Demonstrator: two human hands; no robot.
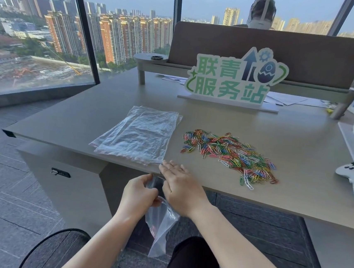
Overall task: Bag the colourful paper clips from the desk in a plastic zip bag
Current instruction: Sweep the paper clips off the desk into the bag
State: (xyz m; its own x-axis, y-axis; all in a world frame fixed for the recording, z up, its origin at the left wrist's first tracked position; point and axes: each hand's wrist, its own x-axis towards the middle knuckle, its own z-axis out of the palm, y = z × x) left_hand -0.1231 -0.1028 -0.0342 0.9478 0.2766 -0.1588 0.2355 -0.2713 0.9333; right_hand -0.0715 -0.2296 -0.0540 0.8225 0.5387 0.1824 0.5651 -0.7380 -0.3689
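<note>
Clearly the opening step: left hand (139, 191) pinches the bag (161, 223) mouth just below the desk (100, 113) edge; right hand (180, 188) works the other lip, fingers loosely spread; clips (230, 154) lie heaped on the desk, unbagged; next, spread the mouth and scoop.

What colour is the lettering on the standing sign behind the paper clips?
Green with a white border, on the sign, seen clearly in the head view.

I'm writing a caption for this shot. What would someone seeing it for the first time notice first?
Probably the bright heap of paper clips on the desk, right of a stack of clear bags. Next, the left hand and right hand holding one zip bag at the desk's near edge. Behind stands a green sign.
</note>
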